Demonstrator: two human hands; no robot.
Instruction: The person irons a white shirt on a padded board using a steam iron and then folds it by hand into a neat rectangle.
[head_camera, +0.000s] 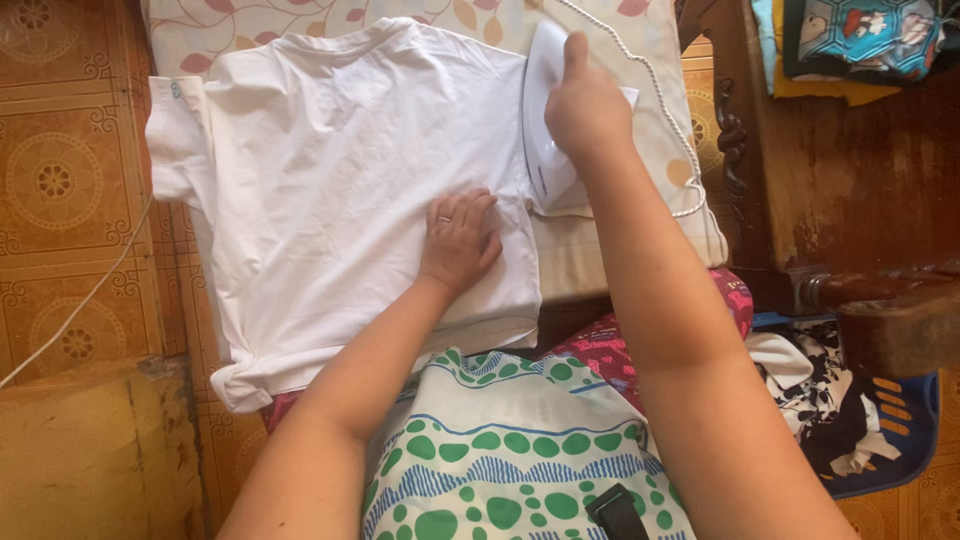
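A white t-shirt (330, 180) lies spread flat over a padded ironing surface with a leaf-print cover (640, 60). My left hand (460, 240) presses flat on the shirt near its right edge, fingers apart, a ring on one finger. My right hand (585, 105) grips the handle of a white electric iron (545, 150), which rests at the shirt's right edge. The iron's white cord (660, 90) curves over the cover to the right.
Dark wooden furniture (850, 180) stands to the right, with folded colourful cloth (860, 40) on top. A blue basket (900, 440) of patterned clothes sits at lower right. Patterned floor tiles (60, 180) and a thin white cable (80, 300) lie to the left.
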